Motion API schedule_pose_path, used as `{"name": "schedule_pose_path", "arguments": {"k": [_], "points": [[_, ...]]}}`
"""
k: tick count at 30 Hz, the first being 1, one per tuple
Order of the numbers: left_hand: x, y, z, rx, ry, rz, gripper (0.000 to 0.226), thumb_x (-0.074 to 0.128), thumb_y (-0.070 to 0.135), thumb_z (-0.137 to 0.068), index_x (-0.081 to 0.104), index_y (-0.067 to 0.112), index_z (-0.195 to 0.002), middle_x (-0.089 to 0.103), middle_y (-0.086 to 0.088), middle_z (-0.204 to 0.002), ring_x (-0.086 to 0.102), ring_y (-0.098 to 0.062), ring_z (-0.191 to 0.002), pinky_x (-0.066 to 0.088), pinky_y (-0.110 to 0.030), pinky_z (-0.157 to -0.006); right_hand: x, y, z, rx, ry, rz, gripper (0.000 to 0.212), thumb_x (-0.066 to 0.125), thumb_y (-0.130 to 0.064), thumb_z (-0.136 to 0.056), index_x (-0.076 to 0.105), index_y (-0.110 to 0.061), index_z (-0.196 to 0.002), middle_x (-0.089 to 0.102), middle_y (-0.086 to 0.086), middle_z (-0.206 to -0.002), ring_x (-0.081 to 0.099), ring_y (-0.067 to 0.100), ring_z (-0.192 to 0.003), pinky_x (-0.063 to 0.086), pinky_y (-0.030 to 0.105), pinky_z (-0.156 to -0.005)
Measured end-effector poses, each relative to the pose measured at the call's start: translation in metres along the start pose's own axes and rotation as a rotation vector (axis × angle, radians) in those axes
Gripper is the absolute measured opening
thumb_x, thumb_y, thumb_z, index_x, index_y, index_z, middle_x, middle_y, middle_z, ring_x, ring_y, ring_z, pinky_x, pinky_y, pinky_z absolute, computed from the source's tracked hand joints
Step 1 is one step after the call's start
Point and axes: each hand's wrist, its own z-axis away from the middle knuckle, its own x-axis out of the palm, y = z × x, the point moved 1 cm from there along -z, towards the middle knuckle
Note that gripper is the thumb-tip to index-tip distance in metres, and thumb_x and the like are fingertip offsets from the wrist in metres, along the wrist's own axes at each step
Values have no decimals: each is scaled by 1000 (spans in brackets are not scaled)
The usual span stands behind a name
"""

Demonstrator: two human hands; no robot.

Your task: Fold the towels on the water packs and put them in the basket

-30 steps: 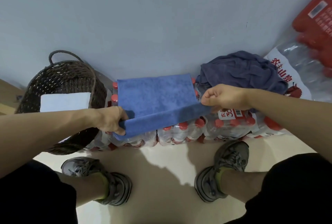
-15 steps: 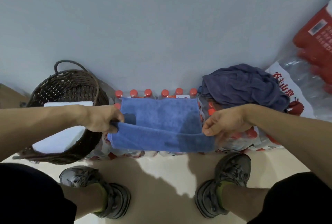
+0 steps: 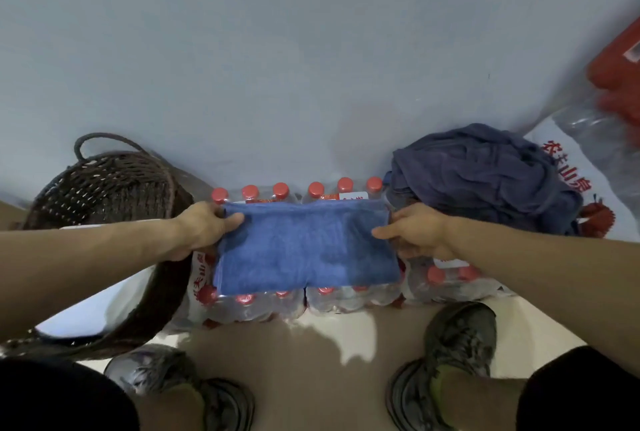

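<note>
Now both hands, left hand (image 3: 202, 228) and right hand (image 3: 417, 231), pinch the blue towel (image 3: 304, 250) at its far corners on the water packs (image 3: 346, 299); align edges before pressing.

My blue towel (image 3: 304, 250) lies folded flat across the red-capped water packs (image 3: 349, 299). A dark blue towel (image 3: 485, 174) sits crumpled at their right end. The brown wicker basket (image 3: 114, 185) stands just left.

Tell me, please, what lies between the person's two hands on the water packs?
In the head view, the folded blue towel spans between the left hand and the right hand, each gripping an end.
</note>
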Motion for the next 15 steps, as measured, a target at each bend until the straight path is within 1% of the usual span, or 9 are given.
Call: {"name": "schedule_pose_path", "arguments": {"k": [1,3,5,6,7,9,11,13,15], "points": [[2,-4,-1,-19,-19,6,17,72,23,-88,67,7,-94,69,-9,-84,67,-22,-72,59,-35,-61,4,3,-3,17,17,13,18,80,-13,-81,73,-8,-96,74,10,-91,71,22,-77,58,31,-63],[3,-9,-3,-29,5,-104,16,78,15,-81,67,8,-91,69,-9,-83,69,-24,-75,60,-38,-67,11,6,-10,9,89,6,14,78,-10,-82,71,-8,-95,72,10,-91,71,24,-79,57,32,-63],[3,-9,-5,-28,63,-170,14,78,12,-81,68,7,-89,67,-7,-78,67,-21,-69,56,-31,-59,13,5,-15,-37,190,66,7,73,-13,-87,67,-11,-83,69,8,-86,67,24,-79,54,32,-65],[4,-8,-6,-28,76,-160,11,76,12,-82,68,7,-88,66,-7,-76,66,-20,-67,54,-28,-56,12,3,-17,-64,245,108,16,71,-16,-88,63,-13,-74,66,6,-80,64,23,-76,50,30,-63],[5,-9,-9,-33,82,-136,7,73,11,-85,68,6,-87,66,-8,-76,66,-22,-67,54,-30,-55,10,1,-18,-87,294,142,24,70,-18,-89,59,-15,-68,63,4,-75,61,22,-74,48,29,-63],[7,-11,-12,-52,90,-85,6,66,9,-90,67,4,-88,66,-13,-80,68,-29,-74,59,-39,-66,8,-1,-19,-111,346,179,30,68,-21,-90,55,-15,-64,60,3,-71,58,21,-72,48,30,-64],[7,-12,-14,-58,120,-40,15,58,10,-95,67,-1,-96,66,-16,-83,67,-34,-80,59,-44,-78,8,0,-18,-107,353,231,31,67,-23,-92,54,-15,-64,59,2,-70,57,21,-72,46,32,-67],[7,-10,-17,-54,160,-22,28,50,14,-100,65,-8,-106,67,-25,-96,65,-41,-92,56,-46,-85,10,2,-17,-100,366,283,30,64,-26,-94,55,-16,-67,59,1,-72,57,22,-75,44,32,-69],[7,-4,-16,-52,170,-57,37,45,20,-102,62,-12,-110,65,-32,-107,63,-46,-100,53,-41,-80,14,1,-16,-128,405,298,25,62,-28,-95,58,-13,-75,62,3,-78,60,24,-80,44,31,-71]]}}
